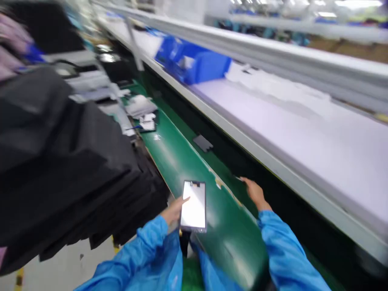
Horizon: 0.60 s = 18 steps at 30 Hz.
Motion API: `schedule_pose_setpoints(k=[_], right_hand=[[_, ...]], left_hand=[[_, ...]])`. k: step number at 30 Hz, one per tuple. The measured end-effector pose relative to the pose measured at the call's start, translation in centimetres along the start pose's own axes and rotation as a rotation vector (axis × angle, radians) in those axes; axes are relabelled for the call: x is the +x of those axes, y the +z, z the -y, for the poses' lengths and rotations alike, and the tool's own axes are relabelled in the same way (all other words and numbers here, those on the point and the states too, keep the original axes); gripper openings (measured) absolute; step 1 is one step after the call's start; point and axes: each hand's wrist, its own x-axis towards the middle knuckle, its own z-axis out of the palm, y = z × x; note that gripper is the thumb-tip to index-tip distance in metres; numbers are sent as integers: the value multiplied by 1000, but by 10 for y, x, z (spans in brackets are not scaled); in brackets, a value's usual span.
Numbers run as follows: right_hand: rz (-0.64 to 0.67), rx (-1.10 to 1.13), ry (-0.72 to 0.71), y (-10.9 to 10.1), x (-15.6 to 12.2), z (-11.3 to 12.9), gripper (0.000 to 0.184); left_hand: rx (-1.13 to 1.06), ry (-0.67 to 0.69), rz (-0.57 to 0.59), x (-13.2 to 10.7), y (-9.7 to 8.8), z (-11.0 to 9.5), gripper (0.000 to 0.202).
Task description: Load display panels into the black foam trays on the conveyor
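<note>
Head view: judged a holding step, your left hand [174, 211] clamps its fingers on the left edge of the glass panel [194, 207] at the green belt's [176, 153] near left side, while your right hand [254, 193], fingers extended and empty, touches the belt's right edge; handle the panel by its edges only.

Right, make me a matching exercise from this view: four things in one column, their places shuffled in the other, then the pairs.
Things
1 glossy panel
2 blue bin
3 black foam sheets
4 small dark plate

Places
A far off on the pale shelf
B stacked left of the green belt
C held by the left hand
D alone on the belt, farther along

Pairs: 1-C, 2-A, 3-B, 4-D
</note>
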Motion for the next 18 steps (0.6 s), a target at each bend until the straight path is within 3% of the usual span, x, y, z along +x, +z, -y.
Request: schedule_pose_setpoints(k=[2, 4, 7, 9, 12, 16, 18], right_hand=[[48, 89, 55, 0, -43, -30, 42], [-7, 233, 143, -2, -96, -52, 41], [-129, 539, 296, -11, -175, -63, 49], [-140, 747, 357, -19, -220, -66, 52], [-74, 880, 426, -33, -278, -79, 51], [78, 790, 462, -58, -353, -113, 48], [219, 742, 415, -70, -387, -128, 45]], left_hand=[[56, -86, 74, 0, 9, -3, 34], [100, -138, 148, -3, 20, 1, 34], [179, -179, 240, -14, 39, 17, 36], [259, -200, 309, -24, 56, 31, 40], [404, -233, 415, -40, 86, 57, 49], [685, -233, 530, -62, 128, 97, 58], [891, -223, 635, -73, 153, 117, 58]])
